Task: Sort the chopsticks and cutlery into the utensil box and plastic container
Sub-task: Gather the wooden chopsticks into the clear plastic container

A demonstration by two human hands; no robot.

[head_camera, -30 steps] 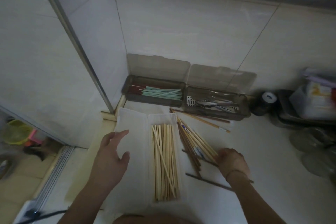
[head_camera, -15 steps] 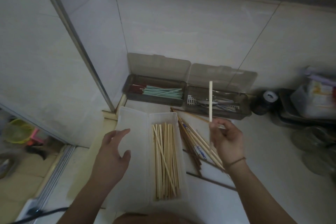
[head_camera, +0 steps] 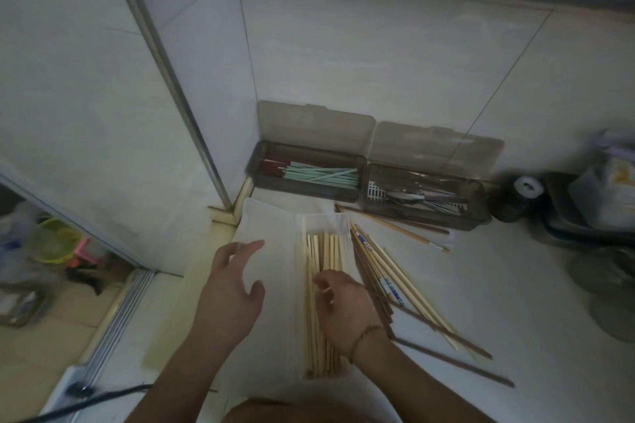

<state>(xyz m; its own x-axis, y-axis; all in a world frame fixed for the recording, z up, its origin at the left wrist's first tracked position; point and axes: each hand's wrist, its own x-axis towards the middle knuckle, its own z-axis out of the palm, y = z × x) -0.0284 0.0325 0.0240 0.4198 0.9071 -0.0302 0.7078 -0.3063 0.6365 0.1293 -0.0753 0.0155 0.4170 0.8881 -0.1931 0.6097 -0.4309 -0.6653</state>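
Two smoky utensil boxes (head_camera: 309, 178) line the counter's back edge; loose chopsticks (head_camera: 395, 271) lie right of the white plastic container (head_camera: 268, 227). Left hand (head_camera: 230, 295) spread open on its lid; right hand (head_camera: 343, 309) loosely curled over bamboo chopsticks (head_camera: 323, 251) inside, grip unclear.

A pale countertop (head_camera: 481, 285) runs to a tiled wall at the far side. On it, against the wall, sit two smoky utensil boxes side by side with lids open, the left box (head_camera: 305, 182) and the right box (head_camera: 426, 213). Nearer, a white plastic container (head_camera: 271, 227) lies open, and just right of it loose chopsticks (head_camera: 395, 271) lie scattered, with a dark round jar (head_camera: 515, 199) at the far right.
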